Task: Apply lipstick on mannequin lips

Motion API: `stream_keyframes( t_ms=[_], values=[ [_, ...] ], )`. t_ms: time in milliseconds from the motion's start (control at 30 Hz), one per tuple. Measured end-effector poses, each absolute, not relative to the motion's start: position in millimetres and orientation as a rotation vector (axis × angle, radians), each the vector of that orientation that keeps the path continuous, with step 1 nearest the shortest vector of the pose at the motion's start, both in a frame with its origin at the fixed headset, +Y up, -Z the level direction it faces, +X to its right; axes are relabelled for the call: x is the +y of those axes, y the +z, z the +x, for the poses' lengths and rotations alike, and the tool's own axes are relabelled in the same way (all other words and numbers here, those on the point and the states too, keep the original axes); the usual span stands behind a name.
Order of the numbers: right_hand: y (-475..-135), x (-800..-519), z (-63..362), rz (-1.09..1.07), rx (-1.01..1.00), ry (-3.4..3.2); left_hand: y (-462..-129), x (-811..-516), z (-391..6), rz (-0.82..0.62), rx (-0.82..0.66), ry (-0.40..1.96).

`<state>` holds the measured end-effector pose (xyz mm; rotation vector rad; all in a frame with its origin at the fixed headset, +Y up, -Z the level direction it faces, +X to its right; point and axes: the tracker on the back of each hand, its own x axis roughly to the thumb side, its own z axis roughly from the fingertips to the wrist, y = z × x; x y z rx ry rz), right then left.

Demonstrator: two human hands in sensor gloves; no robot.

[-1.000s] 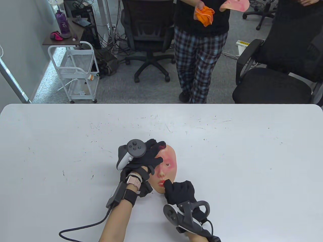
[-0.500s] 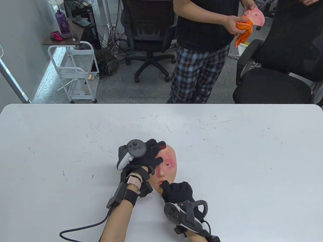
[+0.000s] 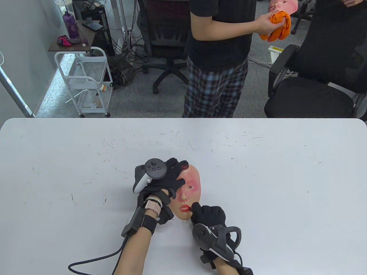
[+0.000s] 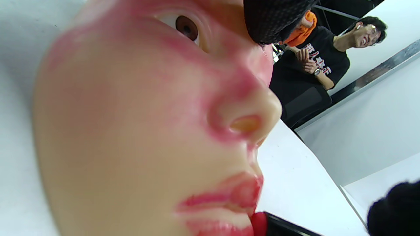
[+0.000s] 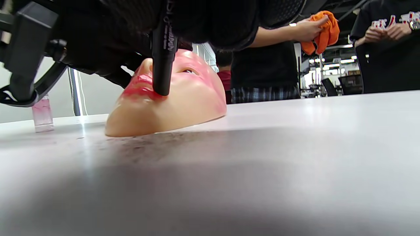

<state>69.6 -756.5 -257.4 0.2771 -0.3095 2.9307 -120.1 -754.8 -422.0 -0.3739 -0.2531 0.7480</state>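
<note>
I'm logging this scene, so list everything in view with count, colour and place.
mannequin face: one, tan with pink smears, face up on the table near its front edge.
lipstick: one, black tube with red tip, touching the lips.
table: one, white, scuffed.
small bottle: one, clear pinkish, on the table.
office chairs: at least two, black, behind the table.
cart: one, white, back left.
purple bottle: one, on a side shelf.
orange cloth: one, held by a bystander wiping a second face.
left hand: black glove, resting on the face.
right hand: black glove, holds the lipstick.
</note>
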Motion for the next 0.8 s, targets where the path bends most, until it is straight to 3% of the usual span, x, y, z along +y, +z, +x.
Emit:
stream_keyframes(
  t_ms=[433,600,800],
  values=[
    [-257,-748,91,0.196,-0.254,2.653,-422,-744,-117,-0.393,-0.262,0.641],
    [-254,-740,118,0.120,-0.264,2.368,-411,-720,-117,-0.300,-0.307,0.686],
    [-252,-743,153,0.112,-0.187,1.807,-373,-688,-124,-0.159,-0.402,0.815]
  ],
)
